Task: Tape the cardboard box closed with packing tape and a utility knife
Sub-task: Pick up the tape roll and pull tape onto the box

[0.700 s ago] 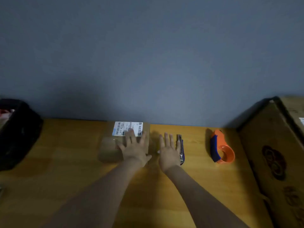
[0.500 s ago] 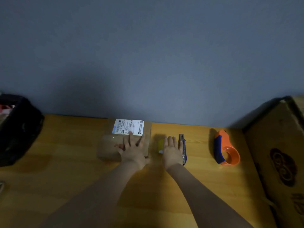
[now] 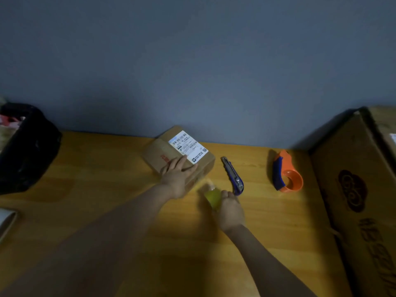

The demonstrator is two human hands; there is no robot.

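Since the earlier frame the cardboard box (image 3: 177, 154) has turned askew on the desk (image 3: 102, 189), left hand (image 3: 177, 177) flat and spread on it, while the right hand (image 3: 230, 207) now pinches yellowish tape (image 3: 212, 197) beside the utility knife (image 3: 232, 175).

A plain blue-grey painted wall (image 3: 192, 61) fills the upper half of the view, darker toward its corners under dim light. Below it runs a warm yellow-orange wooden surface (image 3: 96, 189) with visible grain, meeting the wall in a straight line. Soft shadows fall along that line, and the lighting is low and uneven throughout.
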